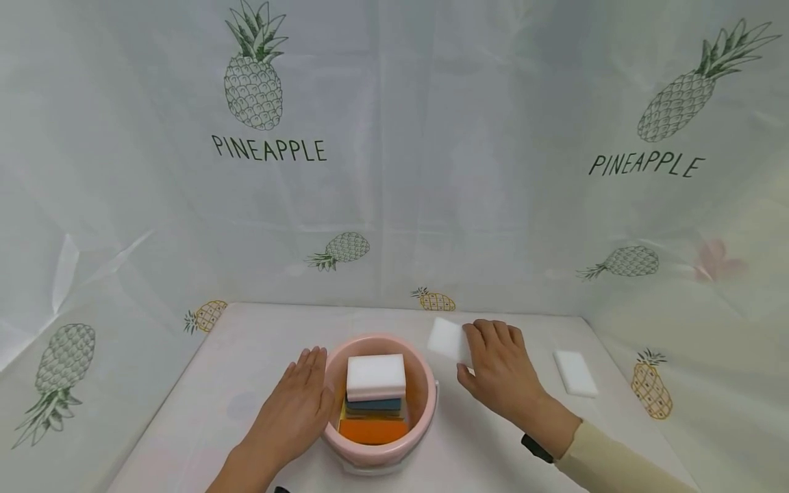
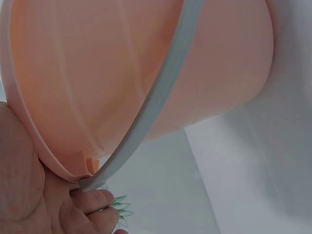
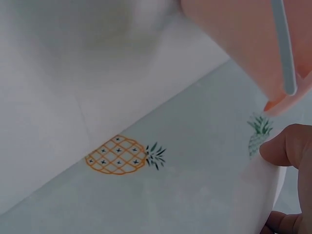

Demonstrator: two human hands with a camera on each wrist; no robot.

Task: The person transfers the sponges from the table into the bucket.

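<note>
A pink bucket (image 1: 372, 453) stands at the middle of the table, with sponges inside it. On top of its stack lies a white sponge (image 1: 376, 373), over a blue one (image 1: 372, 405); an orange sponge (image 1: 372, 431) shows in front. My left hand (image 1: 290, 407) rests against the bucket's left rim, fingers straight in the head view. In the left wrist view the palm meets the rim beside the grey handle (image 2: 146, 112). My right hand (image 1: 502, 370) pinches another white sponge (image 1: 446, 340) between thumb and fingers, raised just right of the bucket.
One more white block (image 1: 575, 373) lies on the table (image 1: 246, 370) to the right of my right hand. Pale curtains (image 1: 444, 171) printed with pineapples rise behind the table and along both sides.
</note>
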